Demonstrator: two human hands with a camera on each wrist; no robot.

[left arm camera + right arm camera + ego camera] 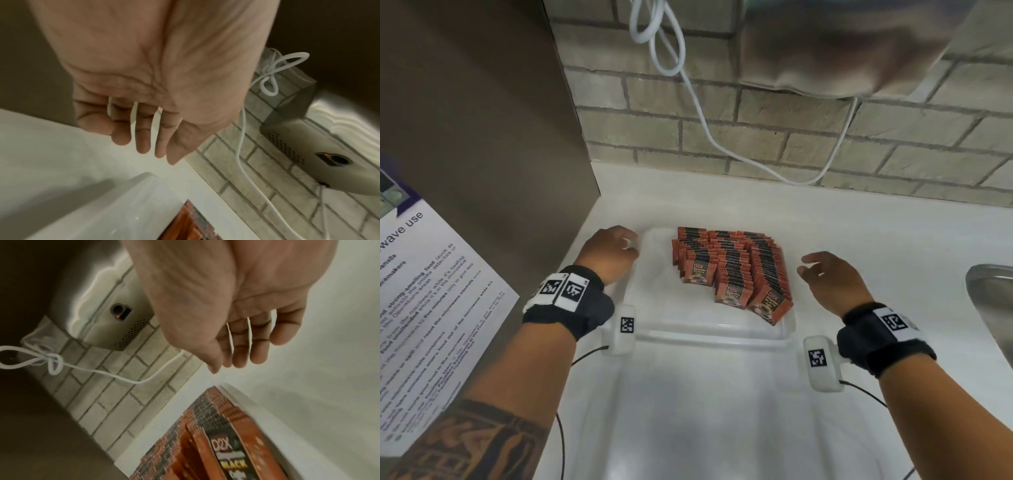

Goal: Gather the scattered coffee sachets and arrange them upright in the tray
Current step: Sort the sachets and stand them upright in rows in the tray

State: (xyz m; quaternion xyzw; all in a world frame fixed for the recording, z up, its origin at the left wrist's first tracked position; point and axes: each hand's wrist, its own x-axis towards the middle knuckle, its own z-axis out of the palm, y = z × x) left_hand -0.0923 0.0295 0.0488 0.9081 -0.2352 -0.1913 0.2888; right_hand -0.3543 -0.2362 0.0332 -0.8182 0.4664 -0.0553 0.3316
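Orange-and-black coffee sachets (732,270) stand in leaning rows in the right half of a clear plastic tray (709,334) on the white counter (859,233). Left hand (609,255) and right hand (828,279) hover empty, fingers relaxed, flanking the tray. Straightening likely needs gentle, even pressure from both sides.

We have a white countertop (859,233) running up to the brick wall. Directly on it sits a clear plastic tray (709,334), and a steel sink (993,291) is set into it at our right edge.
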